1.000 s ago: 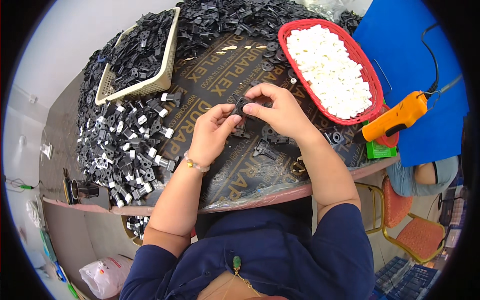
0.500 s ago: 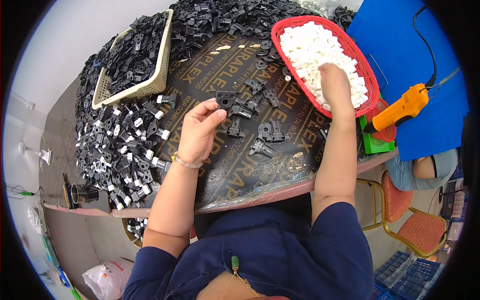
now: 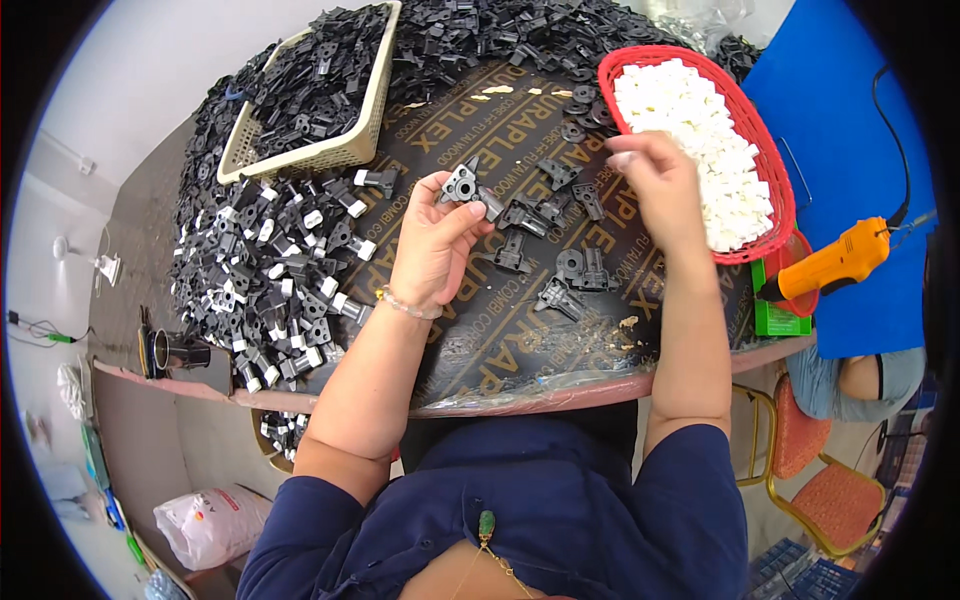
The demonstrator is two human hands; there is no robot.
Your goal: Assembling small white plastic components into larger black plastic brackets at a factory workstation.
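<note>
Left hand [image 3: 437, 240] pinches black bracket [image 3: 463, 186] — long axis slanting, tube end near-right, thumb hiding part. Right hand [image 3: 664, 190] fingers curled — can't tell if gripping.

Right hand [image 3: 662, 188] seemingly withdrawn from basket [image 3: 783, 180]

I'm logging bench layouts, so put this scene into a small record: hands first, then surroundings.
Left hand: grips a black fitting with thumb and fingers
Right hand: overlaps the red basket in view; whether it holds anything is unclear
Red basket: heaped with white pieces
Cream basket: full of black parts
White-tipped parts: piled left of the left hand
</note>
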